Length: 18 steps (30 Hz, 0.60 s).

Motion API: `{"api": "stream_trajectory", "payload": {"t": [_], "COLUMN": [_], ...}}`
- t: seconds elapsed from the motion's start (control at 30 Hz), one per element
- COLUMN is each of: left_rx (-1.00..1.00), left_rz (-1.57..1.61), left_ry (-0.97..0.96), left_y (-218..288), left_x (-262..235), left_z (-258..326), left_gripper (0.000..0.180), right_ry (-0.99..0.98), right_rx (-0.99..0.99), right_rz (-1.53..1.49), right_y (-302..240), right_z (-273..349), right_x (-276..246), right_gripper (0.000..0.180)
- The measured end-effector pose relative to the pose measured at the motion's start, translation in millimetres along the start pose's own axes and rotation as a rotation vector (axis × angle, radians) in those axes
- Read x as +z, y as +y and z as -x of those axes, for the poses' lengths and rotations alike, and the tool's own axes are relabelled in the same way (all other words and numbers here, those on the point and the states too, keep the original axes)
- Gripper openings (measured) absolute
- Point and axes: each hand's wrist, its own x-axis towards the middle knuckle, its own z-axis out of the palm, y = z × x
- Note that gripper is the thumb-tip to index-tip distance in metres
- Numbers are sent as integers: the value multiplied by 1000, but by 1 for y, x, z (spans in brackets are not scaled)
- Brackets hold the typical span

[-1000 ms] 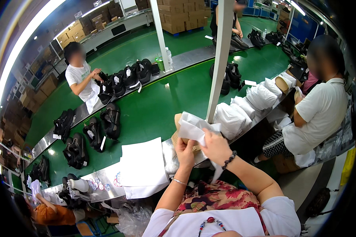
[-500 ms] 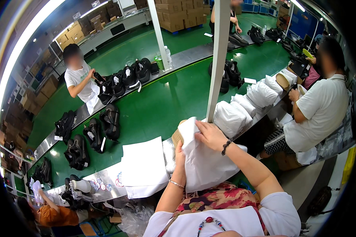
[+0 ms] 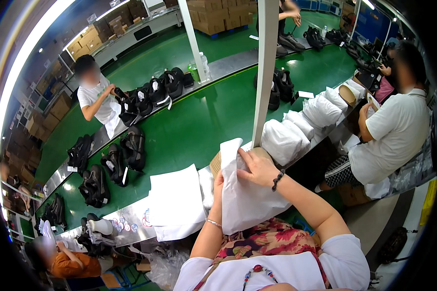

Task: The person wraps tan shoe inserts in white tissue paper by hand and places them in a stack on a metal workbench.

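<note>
My left hand (image 3: 217,194) grips the left edge of a sheet of white wrapping paper (image 3: 252,208), its fingers mostly hidden behind the fold. My right hand (image 3: 260,169) presses and pinches the same sheet near its top, where a folded flap stands up. The sheet hangs down over my lap. Behind it, brown corrugated cardboard (image 3: 215,164) shows to the left of the flap, and a tan rounded edge (image 3: 262,153) shows beyond my right fingers. A stack of flat white sheets (image 3: 177,203) lies on the metal ledge to my left.
White paper-wrapped bundles (image 3: 284,140) line the ledge to the right, near a seated co-worker (image 3: 391,136). A white post (image 3: 264,72) rises just ahead. Black shoes (image 3: 133,148) stand on the green conveyor belt (image 3: 204,116). A white tape dispenser (image 3: 101,227) sits at left.
The paper's upper flap has shifted slightly left and stands up more narrowly. My right hand has moved a little down and left, and the tan edge behind it now shows.
</note>
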Motion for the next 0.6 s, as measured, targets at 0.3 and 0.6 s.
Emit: {"api": "stream_trajectory", "payload": {"t": [0.3, 0.6], "left_rx": [161, 373], "left_rz": [-117, -438], "left_ry": [-40, 46], "left_y": [6, 57], "left_x": [31, 66], "left_z": [6, -9], "left_gripper": [25, 28], "right_ry": [-231, -104], "right_rx": [26, -14], "right_rz": [120, 498], "right_y": [3, -1], "right_z": [7, 23], "right_x": [-13, -9], "right_gripper": [106, 101]}}
